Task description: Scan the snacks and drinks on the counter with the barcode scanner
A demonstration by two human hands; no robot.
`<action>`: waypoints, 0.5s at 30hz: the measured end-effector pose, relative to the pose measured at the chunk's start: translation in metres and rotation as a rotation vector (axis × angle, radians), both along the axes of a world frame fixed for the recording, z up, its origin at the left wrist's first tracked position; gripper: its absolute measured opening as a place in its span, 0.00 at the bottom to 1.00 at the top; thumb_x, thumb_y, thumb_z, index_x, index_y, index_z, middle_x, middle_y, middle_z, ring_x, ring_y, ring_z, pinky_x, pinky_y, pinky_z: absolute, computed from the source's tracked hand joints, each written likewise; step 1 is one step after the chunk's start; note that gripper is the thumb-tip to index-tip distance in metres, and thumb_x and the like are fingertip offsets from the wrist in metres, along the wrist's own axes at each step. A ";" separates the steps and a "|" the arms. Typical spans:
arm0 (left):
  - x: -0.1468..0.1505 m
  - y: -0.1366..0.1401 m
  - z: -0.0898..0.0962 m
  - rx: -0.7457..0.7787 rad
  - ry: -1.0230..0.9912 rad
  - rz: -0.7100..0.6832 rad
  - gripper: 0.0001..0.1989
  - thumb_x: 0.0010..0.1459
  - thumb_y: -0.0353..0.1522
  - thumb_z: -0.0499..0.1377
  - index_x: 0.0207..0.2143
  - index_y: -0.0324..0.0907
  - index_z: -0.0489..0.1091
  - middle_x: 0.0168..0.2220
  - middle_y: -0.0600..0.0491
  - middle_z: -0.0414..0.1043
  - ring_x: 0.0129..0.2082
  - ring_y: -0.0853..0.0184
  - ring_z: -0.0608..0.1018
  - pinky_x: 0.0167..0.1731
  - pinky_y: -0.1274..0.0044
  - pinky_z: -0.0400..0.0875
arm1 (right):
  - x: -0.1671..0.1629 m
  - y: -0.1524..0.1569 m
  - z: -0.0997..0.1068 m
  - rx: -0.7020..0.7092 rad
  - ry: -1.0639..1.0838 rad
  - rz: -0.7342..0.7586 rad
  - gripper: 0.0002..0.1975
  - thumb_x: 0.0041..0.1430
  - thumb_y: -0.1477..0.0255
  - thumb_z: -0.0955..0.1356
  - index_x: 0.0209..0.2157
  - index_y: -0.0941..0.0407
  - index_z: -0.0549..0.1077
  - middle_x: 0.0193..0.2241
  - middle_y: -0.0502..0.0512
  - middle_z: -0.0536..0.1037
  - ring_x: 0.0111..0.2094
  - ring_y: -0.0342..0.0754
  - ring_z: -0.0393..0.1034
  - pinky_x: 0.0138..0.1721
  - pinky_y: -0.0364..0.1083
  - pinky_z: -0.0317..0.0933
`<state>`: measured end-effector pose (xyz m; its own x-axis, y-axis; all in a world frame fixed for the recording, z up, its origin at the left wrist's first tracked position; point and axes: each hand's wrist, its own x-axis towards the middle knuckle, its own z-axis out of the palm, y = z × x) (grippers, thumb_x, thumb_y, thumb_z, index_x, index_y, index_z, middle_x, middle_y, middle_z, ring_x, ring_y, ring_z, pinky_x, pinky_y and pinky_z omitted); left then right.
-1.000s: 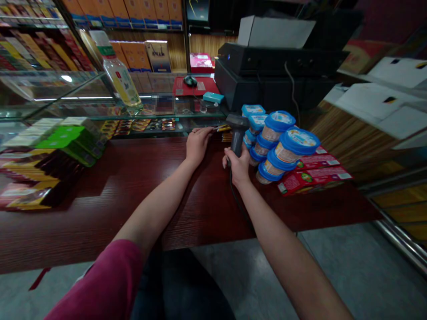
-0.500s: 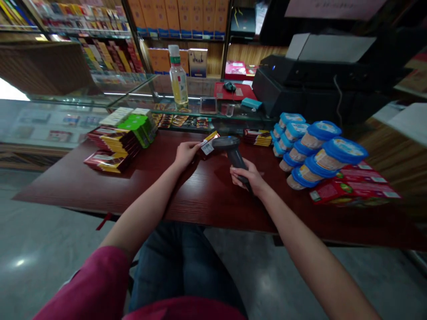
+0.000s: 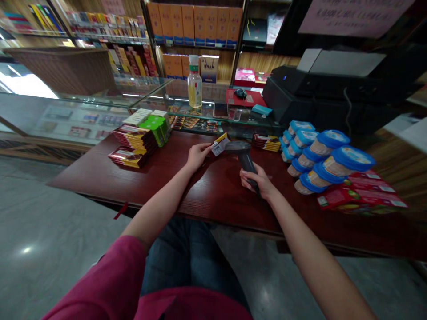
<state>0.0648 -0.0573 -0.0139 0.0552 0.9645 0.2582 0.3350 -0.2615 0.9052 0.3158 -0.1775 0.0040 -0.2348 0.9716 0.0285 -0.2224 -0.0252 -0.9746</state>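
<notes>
My left hand (image 3: pixel 198 156) pinches a small flat snack packet (image 3: pixel 220 146) by its near end, its white barcode label turned up. Wrapped round the handle of a dark barcode scanner (image 3: pixel 246 161) is my right hand (image 3: pixel 256 180). The scanner's head points left, close beside the packet's label; whether they touch I cannot tell. Left of my left hand, red-and-yellow packets (image 3: pixel 133 141) are stacked near green boxes (image 3: pixel 156 126). A smaller pile of similar packets (image 3: pixel 266 142) lies beyond the scanner.
Blue-lidded tubs (image 3: pixel 335 164) stand stacked on the right, beside red boxes (image 3: pixel 363 195). Behind the wooden counter (image 3: pixel 160 178) runs a glass display case (image 3: pixel 207 116) bearing a bottle (image 3: pixel 195 86) and a mouse (image 3: pixel 240 93). Black equipment (image 3: pixel 300 100) stands at the back right.
The view has shifted, so everything appears farther right and slightly lower. Both hands keep hold of the packet and the scanner, which stay close together.
</notes>
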 end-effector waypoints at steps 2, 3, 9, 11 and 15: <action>-0.017 -0.014 0.004 0.041 0.013 -0.048 0.14 0.64 0.32 0.66 0.51 0.38 0.83 0.49 0.45 0.86 0.48 0.58 0.87 0.51 0.71 0.79 | -0.004 -0.003 0.002 0.002 0.020 0.001 0.22 0.51 0.64 0.79 0.44 0.52 0.70 0.23 0.41 0.71 0.14 0.38 0.59 0.17 0.42 0.51; -0.029 -0.023 0.006 0.075 0.043 -0.074 0.13 0.65 0.32 0.66 0.51 0.39 0.83 0.49 0.46 0.86 0.48 0.58 0.87 0.52 0.71 0.79 | -0.007 -0.004 0.003 0.006 0.037 0.006 0.20 0.53 0.64 0.79 0.42 0.52 0.70 0.23 0.42 0.70 0.14 0.39 0.59 0.17 0.43 0.50; -0.142 -0.094 0.020 0.339 0.354 0.027 0.13 0.69 0.33 0.61 0.51 0.46 0.83 0.50 0.51 0.86 0.50 0.62 0.86 0.54 0.71 0.78 | -0.067 -0.002 0.009 0.012 0.186 0.091 0.18 0.55 0.66 0.77 0.32 0.52 0.64 0.22 0.42 0.67 0.15 0.37 0.56 0.20 0.42 0.50; -0.183 -0.112 0.027 0.377 0.361 0.156 0.13 0.70 0.34 0.60 0.51 0.46 0.83 0.50 0.50 0.86 0.50 0.62 0.86 0.54 0.72 0.78 | -0.099 0.002 0.009 -0.018 0.208 0.139 0.18 0.53 0.66 0.78 0.33 0.52 0.65 0.21 0.41 0.67 0.15 0.37 0.55 0.20 0.42 0.50; -0.257 -0.132 0.040 0.397 0.366 0.321 0.12 0.69 0.34 0.62 0.50 0.47 0.83 0.51 0.51 0.86 0.50 0.62 0.86 0.54 0.72 0.79 | -0.160 0.010 0.006 -0.047 0.189 0.236 0.20 0.51 0.64 0.78 0.36 0.52 0.66 0.22 0.41 0.67 0.15 0.38 0.57 0.18 0.42 0.51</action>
<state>-0.1926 -0.1889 0.0264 -0.0687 0.7818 0.6197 0.7229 -0.3891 0.5710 0.1561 -0.1675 0.0098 -0.4490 0.8922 0.0491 -0.3823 -0.1422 -0.9130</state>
